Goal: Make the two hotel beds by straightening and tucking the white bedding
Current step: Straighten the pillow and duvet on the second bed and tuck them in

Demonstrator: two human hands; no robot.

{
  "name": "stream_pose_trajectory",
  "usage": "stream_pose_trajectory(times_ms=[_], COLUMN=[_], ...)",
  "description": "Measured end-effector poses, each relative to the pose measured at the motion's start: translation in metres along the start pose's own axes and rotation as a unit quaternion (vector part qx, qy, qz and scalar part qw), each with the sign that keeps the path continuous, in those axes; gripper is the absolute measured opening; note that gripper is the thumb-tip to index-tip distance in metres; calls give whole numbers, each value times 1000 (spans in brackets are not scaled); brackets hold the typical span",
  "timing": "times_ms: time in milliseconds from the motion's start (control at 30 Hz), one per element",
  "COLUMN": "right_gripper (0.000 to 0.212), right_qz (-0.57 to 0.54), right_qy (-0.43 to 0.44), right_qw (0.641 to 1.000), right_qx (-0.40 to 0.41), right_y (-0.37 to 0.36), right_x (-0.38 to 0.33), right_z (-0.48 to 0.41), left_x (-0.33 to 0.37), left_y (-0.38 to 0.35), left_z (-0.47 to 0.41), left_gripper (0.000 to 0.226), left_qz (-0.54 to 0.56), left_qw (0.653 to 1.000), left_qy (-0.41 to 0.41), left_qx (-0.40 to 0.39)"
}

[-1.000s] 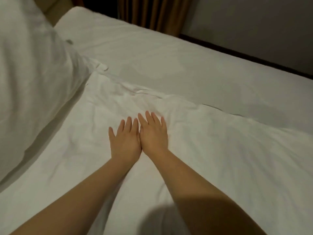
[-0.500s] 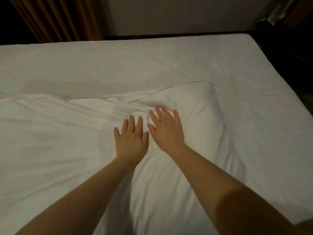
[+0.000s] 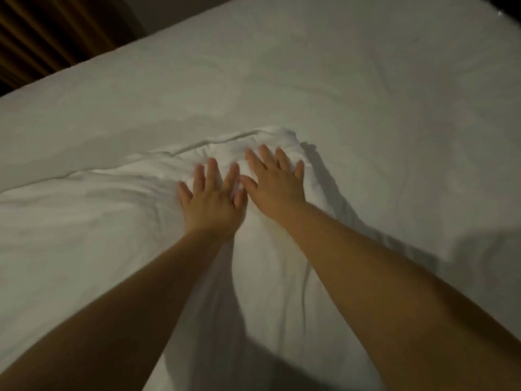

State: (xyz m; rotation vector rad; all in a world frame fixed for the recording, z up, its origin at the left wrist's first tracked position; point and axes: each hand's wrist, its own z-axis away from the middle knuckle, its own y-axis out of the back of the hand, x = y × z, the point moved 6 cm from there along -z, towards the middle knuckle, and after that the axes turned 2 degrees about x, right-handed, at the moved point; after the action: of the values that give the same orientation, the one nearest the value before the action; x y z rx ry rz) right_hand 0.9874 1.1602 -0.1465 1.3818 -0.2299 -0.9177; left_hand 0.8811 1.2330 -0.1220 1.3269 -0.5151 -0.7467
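Observation:
A white duvet (image 3: pixel 84 235) lies wrinkled over the near half of the bed, its folded corner bunched up at the centre. Beyond it the white fitted sheet (image 3: pixel 310 80) covers the mattress, mostly smooth. My left hand (image 3: pixel 211 201) and my right hand (image 3: pixel 275 184) lie side by side, palms down, fingers straight and spread, pressing on the duvet's bunched corner. Neither hand holds any cloth. Both bare forearms reach in from the bottom of the view.
The far edge of the bed runs diagonally across the top left, with brown striped curtains (image 3: pixel 42 32) behind it. A dark gap shows past the bed's top right corner (image 3: pixel 504 7).
Both hands have slid forward and rightward along the duvet to its bunched corner. The view has swung right; the pillow seen a second ago is out of sight.

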Motion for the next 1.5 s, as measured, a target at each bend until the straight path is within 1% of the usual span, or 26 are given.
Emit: stream_pose_trajectory(times_ms=[133, 200, 233, 300, 367, 400, 433, 500, 533, 600, 667, 700, 767, 833, 900, 967, 1000, 1033, 1067, 1133, 1200, 1267, 1333, 1400, 1467, 1500], right_gripper=[53, 52, 52, 52, 52, 51, 51, 48, 47, 43, 40, 37, 42, 47, 52, 53, 52, 52, 55, 57, 50, 40, 32, 32, 31, 25], right_qz=[-42, -46, -54, -96, -179, -242, -316, -455, -505, -570, -601, -601, -607, -618, -612, -583, -591, -606, -611, -589, -578, -577, -589, -604, -604, -604], right_qy=[48, 55, 46, -8, -83, -125, -165, -221, -239, -264, -291, -311, -333, -318, -309, -292, -281, -268, -247, -205, -176, -179, -238, -295, -313, -317], right_qw=[997, 997, 997, 993, 977, 961, 934, 862, 829, 777, 744, 736, 720, 718, 727, 755, 752, 744, 745, 771, 786, 790, 770, 741, 732, 730], right_qx=[-48, -31, -2, 67, 75, 56, 27, -10, -19, -28, -27, -31, -33, -32, -38, -67, -77, -91, -106, -130, -131, -105, -52, 0, 28, 41], right_y=[-10, 1, 11, 29, 35, 32, 25, 12, 4, -13, -32, -40, -55, -62, -64, -62, -59, -55, -51, -49, -43, -43, -51, -64, -72, -75], right_x=[4, 7, 12, 35, 67, 83, 95, 104, 103, 97, 93, 93, 95, 91, 89, 85, 81, 75, 68, 60, 63, 83, 108, 125, 129, 128], right_z=[-16, 1, 15, 57, 107, 134, 161, 214, 238, 272, 292, 295, 311, 322, 328, 334, 337, 340, 343, 347, 353, 359, 366, 371, 373, 374], left_x=[6, 17, 28, 64, 103, 119, 132, 148, 152, 154, 162, 167, 188, 204, 212, 208, 205, 201, 195, 184, 179, 184, 191, 193, 192, 190], left_y=[-14, -9, -3, 11, 24, 29, 31, 29, 27, 27, 29, 30, 19, 3, -6, -6, -1, 6, 11, 15, 20, 27, 26, 21, 19, 21], left_z=[-20, -10, 1, 37, 83, 105, 125, 155, 164, 171, 175, 174, 180, 187, 190, 190, 191, 190, 187, 181, 182, 186, 189, 195, 196, 194], left_gripper=[56, 57, 58, 65, 71, 69, 64, 60, 61, 66, 70, 68, 57, 51, 55, 68, 72, 70, 64, 56, 52, 50, 49, 48, 45, 44], left_qz=[-32, 1, 26, 69, 116, 118, 101, 35, 0, -42, -51, -54, -101, -179, -244, -251, -223, -187, -153, -113, -92, -64, -66, -51, -18, -1], left_qw=[999, 1000, 999, 995, 977, 969, 961, 943, 933, 913, 890, 879, 847, 817, 793, 771, 762, 756, 753, 759, 757, 749, 749, 758, 773, 779], left_qy=[6, 14, 4, -75, -172, -215, -254, -326, -356, -401, -448, -468, -510, -532, -545, -583, -608, -626, -635, -632, -632, -636, -634, -623, -604, -595], left_qx=[-25, -23, -20, -20, -38, -45, -46, -47, -56, -60, -68, -76, -109, -133, -119, -43, 4, 42, 75, 108, 136, 173, 179, 186, 195, 195])
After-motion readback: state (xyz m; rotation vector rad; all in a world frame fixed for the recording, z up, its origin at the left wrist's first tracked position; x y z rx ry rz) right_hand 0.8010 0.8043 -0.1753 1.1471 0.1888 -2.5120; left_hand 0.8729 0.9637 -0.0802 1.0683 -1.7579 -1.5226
